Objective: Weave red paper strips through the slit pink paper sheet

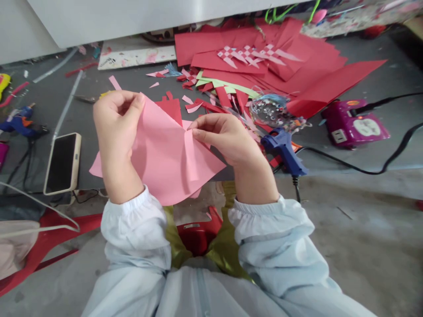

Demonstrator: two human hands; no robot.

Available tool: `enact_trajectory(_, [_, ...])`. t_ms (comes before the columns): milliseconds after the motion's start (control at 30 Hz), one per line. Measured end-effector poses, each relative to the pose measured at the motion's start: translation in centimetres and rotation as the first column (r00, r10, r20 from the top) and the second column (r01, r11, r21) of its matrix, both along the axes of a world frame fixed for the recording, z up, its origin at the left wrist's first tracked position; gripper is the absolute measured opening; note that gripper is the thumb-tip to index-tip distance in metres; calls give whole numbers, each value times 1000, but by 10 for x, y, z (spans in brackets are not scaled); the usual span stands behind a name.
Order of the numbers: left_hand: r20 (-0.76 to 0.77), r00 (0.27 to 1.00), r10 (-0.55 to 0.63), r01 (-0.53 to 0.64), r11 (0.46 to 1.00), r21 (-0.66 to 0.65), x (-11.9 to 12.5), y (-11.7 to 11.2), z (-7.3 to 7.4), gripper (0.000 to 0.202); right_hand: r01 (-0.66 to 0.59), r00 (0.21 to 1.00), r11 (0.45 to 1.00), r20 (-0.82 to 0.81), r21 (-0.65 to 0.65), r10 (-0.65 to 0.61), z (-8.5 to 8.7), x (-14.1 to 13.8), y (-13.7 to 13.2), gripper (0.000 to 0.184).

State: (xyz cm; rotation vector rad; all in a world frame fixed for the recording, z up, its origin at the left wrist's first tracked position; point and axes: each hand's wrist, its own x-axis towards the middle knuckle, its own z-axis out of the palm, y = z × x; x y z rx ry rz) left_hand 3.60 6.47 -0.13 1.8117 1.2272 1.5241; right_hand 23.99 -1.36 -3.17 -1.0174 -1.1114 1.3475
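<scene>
I hold a pink sheet of paper (165, 158) in the air above the near edge of a grey work surface. My left hand (115, 132) pinches its upper left corner, fingers closed on the paper. My right hand (224, 138) pinches a fold near the sheet's middle right, thumb and forefinger pressed together on it. The sheet is creased and hangs down between both wrists. Both arms wear pale blue sleeves.
Red paper sheets (297, 70) with woven red-and-white strips (251, 55) lie at the back. A blue glue gun (284, 149) lies right of my hand, a purple device (353, 123) beyond it. A phone (62, 163) lies left. Paper scraps are scattered around.
</scene>
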Motion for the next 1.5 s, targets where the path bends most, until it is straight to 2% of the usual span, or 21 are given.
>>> enact_trajectory(200, [29,998,56,-56,998,5,3,1,-1,14,-22,998,998,-53,57,25,1,-2,0,29])
enact_trajectory(600, [20,998,62,-62,998,13,0,1,0,11,-41,999,999,-33,-7,41,4,3,-2,36])
enact_trajectory(733, [11,998,66,-66,997,35,-2,0,1,11,-37,999,999,-27,-40,36,4,4,-2,30])
enact_trajectory(900, [-8,997,72,-72,997,6,-1,-1,2,10,-15,999,1000,-44,-3,15,4,1,-2,19])
enact_trajectory(1200, [-92,991,92,-95,995,-24,-4,-1,0,8,-2,1000,998,-11,69,3,2,-1,-1,32])
enact_trajectory(1367, [-140,980,142,-145,989,-10,-7,1,-2,8,-44,998,997,-37,62,46,4,-1,-2,26])
enact_trajectory(1500, [-88,990,106,-106,994,3,-7,1,-2,7,-44,999,999,-28,28,45,4,2,-2,24])
